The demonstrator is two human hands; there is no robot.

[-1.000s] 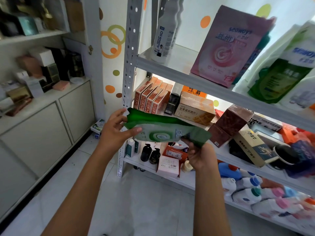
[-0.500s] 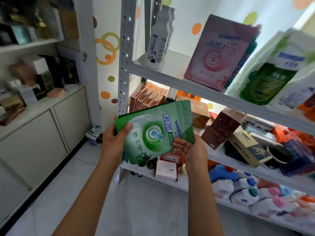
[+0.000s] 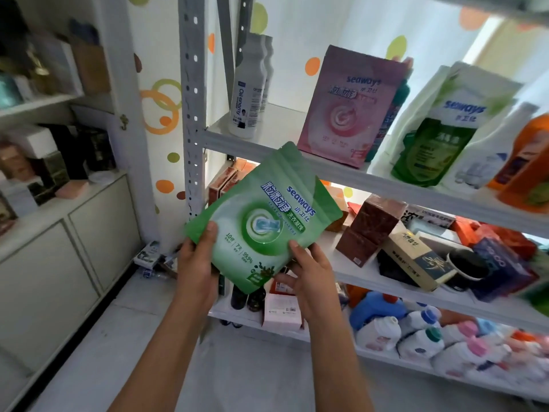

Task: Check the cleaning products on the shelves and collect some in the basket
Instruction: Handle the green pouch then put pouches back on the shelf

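A green detergent pouch [image 3: 261,215] is held up in front of the metal shelves [image 3: 371,179], its printed front facing me and tilted to the right. My left hand [image 3: 199,263] grips its lower left edge with the thumb on the front. My right hand [image 3: 309,272] grips its lower right corner, thumb on the front and fingers behind. A pink pouch [image 3: 347,108] of the same brand stands on the upper shelf just beyond. No basket is in view.
The upper shelf holds white bottles [image 3: 249,90], a green-and-white refill bag [image 3: 439,132] and an orange bottle [image 3: 528,162]. Boxes [image 3: 371,227] crowd the middle shelf; detergent jugs [image 3: 416,334] lie on the lowest. A white cabinet [image 3: 74,233] stands at left over tiled floor [image 3: 118,352].
The pouch was lying flat between my hands; both hands turned it upright to face me and raised it toward the upper shelf.
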